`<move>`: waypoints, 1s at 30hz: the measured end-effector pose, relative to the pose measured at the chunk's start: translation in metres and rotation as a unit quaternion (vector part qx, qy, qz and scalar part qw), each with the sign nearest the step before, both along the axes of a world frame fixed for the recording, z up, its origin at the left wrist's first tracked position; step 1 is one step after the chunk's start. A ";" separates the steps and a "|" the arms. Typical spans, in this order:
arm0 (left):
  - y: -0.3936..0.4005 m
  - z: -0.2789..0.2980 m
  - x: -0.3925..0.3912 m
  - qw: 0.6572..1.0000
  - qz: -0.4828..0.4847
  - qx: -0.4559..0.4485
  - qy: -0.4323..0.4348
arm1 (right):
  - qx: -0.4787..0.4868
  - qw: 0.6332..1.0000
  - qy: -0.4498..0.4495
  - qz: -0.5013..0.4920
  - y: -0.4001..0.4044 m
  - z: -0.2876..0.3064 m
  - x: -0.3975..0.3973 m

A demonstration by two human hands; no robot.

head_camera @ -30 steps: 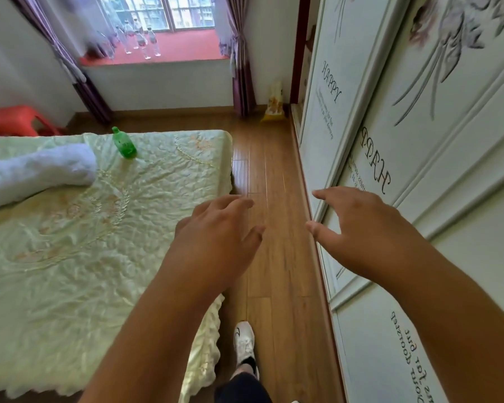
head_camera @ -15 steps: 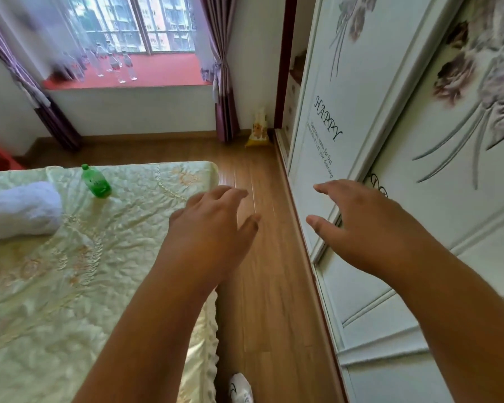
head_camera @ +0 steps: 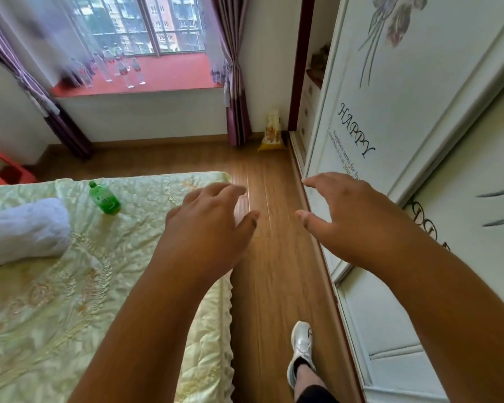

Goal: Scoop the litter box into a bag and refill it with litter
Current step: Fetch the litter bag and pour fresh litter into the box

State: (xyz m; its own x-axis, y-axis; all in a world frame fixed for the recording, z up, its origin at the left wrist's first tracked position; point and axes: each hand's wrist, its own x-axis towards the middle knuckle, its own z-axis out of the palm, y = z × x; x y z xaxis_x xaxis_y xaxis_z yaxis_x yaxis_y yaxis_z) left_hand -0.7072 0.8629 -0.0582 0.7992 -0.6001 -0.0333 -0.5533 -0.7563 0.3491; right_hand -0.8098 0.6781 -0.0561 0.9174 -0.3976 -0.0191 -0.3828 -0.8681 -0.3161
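Note:
A yellow and white bag [head_camera: 271, 132] stands on the wooden floor in the far corner, between the purple curtain and the wardrobe; what it contains I cannot tell. No litter box or scoop is in view. My left hand [head_camera: 207, 228] is held out over the bed's edge, fingers relaxed, holding nothing. My right hand [head_camera: 352, 219] is held out beside the wardrobe door, fingers spread and slightly bent, also holding nothing. Both hands are far from the bag.
A bed [head_camera: 70, 286] with a pale green quilt fills the left, bearing a green bottle [head_camera: 104, 199] and a white rolled towel [head_camera: 24, 228]. A white wardrobe [head_camera: 419, 141] lines the right. A narrow floor strip [head_camera: 271, 257] runs between. A red stool [head_camera: 3, 170] stands far left.
The view has moved forward along the floor strip toward the window, and the far bag looks nearer. Both hands stay held out in front, holding nothing.

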 end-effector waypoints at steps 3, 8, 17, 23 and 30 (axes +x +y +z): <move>-0.024 -0.003 0.027 1.000 0.006 0.014 -0.003 | 0.011 1.000 -0.004 0.008 -0.027 -0.007 0.031; -0.081 0.000 0.078 0.999 0.022 0.030 -0.014 | 0.031 0.999 -0.011 0.026 -0.087 -0.013 0.089; -0.180 0.013 0.165 0.997 0.066 0.004 -0.029 | 0.038 0.997 -0.025 0.063 -0.192 0.001 0.193; -0.216 0.010 0.213 0.997 0.081 0.013 -0.010 | 0.041 0.997 -0.012 0.069 -0.233 0.000 0.243; -0.258 0.003 0.291 0.999 0.046 -0.003 -0.007 | 0.030 0.998 -0.009 0.053 -0.269 -0.001 0.315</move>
